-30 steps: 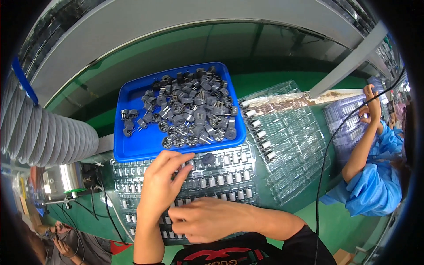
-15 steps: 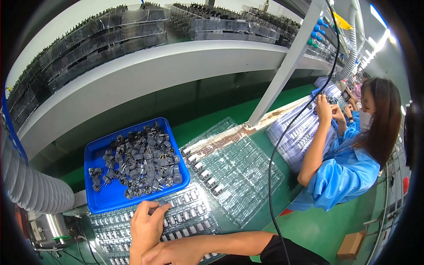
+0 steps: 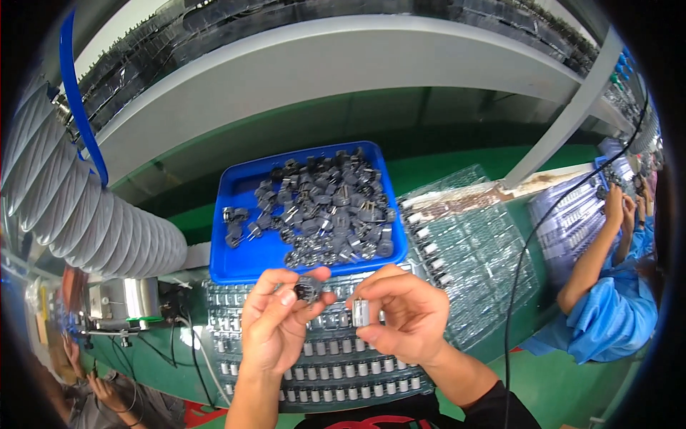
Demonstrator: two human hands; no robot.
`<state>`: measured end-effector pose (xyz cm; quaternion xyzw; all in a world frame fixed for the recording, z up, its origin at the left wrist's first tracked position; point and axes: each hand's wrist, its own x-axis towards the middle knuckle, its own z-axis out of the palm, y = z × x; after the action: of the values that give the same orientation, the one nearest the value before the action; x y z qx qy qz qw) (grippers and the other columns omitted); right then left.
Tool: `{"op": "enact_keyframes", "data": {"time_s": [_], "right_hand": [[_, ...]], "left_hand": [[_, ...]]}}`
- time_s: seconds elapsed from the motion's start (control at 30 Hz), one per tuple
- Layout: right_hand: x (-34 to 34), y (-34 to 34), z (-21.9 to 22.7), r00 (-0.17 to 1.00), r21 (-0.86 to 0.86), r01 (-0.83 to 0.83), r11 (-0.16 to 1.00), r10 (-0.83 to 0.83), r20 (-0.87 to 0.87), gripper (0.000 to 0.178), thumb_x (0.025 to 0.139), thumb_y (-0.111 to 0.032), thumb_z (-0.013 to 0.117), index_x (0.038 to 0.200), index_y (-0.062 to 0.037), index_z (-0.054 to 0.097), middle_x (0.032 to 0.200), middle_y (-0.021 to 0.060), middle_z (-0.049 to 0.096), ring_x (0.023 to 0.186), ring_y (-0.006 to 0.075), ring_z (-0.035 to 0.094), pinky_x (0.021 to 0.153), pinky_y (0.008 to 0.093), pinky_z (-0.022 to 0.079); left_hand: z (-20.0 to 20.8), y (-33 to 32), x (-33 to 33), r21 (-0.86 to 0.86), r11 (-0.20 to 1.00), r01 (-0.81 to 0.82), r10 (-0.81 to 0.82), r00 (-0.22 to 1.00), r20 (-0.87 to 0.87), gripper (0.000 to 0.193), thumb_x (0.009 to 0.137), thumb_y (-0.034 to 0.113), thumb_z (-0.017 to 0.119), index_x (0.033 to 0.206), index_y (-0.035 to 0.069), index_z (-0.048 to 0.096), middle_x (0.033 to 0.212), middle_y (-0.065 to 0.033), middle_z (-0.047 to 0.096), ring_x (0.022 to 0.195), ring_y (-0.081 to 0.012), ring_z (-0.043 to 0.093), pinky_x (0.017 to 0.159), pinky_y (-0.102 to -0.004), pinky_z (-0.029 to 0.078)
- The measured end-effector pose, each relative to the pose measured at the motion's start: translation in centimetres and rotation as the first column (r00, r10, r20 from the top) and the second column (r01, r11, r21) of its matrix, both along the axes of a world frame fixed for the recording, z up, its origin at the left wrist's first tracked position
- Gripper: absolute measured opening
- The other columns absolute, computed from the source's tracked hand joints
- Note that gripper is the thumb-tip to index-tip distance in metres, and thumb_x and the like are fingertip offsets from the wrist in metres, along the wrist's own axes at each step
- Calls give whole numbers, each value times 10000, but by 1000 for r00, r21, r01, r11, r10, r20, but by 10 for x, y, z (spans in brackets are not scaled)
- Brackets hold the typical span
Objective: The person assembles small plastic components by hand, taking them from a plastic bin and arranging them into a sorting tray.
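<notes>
Above the rows of parts, my left hand (image 3: pixel 273 325) is closed round a dark grey plastic housing (image 3: pixel 308 287), its round open end toward my right hand. My right hand (image 3: pixel 409 314) pinches a small silver cylinder (image 3: pixel 360 312) upright between thumb and fingers. A small gap separates the two parts. Beneath both hands lies a clear plastic tray (image 3: pixel 268 361) with rows of similar silver cylinders. Just beyond them stands a blue tray (image 3: pixel 246 268) heaped with grey housings (image 3: pixel 329 204), several showing metal pins.
Clear blister trays (image 3: pixel 475 250) lie on the right. A ribbed grey duct (image 3: pixel 93 207) and a metal cylinder fixture (image 3: pixel 139 300) stand left. A black cable (image 3: pixel 516 300) hangs at right. A co-worker in blue (image 3: pixel 600 307) sits to the right; another person's hands (image 3: pixel 103 390) show lower left.
The view has swung left. My right hand has come up from beside my left wrist and now holds a silver cylinder. My left hand has lifted off the tray with the grey housing.
</notes>
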<state>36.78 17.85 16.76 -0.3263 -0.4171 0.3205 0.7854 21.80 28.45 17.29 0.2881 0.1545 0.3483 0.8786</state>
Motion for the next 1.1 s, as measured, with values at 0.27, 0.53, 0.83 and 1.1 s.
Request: {"op": "enact_keyframes", "data": {"time_s": [0.27, 0.53, 0.83, 1.1], "right_hand": [[-15, 3, -3, 891, -30, 227, 973, -195, 411, 406, 700, 46, 813, 1070, 78, 650, 1071, 202, 604, 660, 90, 624, 538, 187, 500], [-20, 3, -6, 861, -19, 283, 959, -246, 445, 403, 697, 24, 818, 1061, 79, 652, 1051, 194, 624, 756, 142, 651, 602, 224, 524], [-20, 8, -5, 772, 73, 364, 929, -344, 534, 381, 704, 10, 807, 1047, 71, 652, 1028, 206, 660, 858, 247, 674, 729, 315, 563], [-22, 8, -3, 770, 35, 408, 912, -364, 524, 360, 701, 16, 790, 1041, 39, 671, 1000, 170, 684, 835, 268, 695, 701, 314, 584]], "left_hand": [[1, -5, -5, -3, 1000, -8, 8, 1000, -3, 353, 901, 76, 652, 1225, -7, 539, 1194, -222, 599, 974, -318, 669, 851, -329, 596], [-9, -5, -7, 213, 975, -69, 73, 997, -12, 264, 885, 130, 706, 1091, 13, 590, 1190, -215, 594, 979, -285, 663, 804, -400, 591], [-4, -9, -4, 245, 964, -105, 128, 989, -79, 380, 867, 144, 730, 1166, -38, 582, 1193, -254, 608, 1064, -318, 646, 892, -435, 568], [-9, -4, -9, 272, 957, -99, 104, 995, -2, 324, 883, 109, 700, 1159, -24, 596, 1219, -271, 587, 1031, -312, 657, 875, -433, 581]]}}
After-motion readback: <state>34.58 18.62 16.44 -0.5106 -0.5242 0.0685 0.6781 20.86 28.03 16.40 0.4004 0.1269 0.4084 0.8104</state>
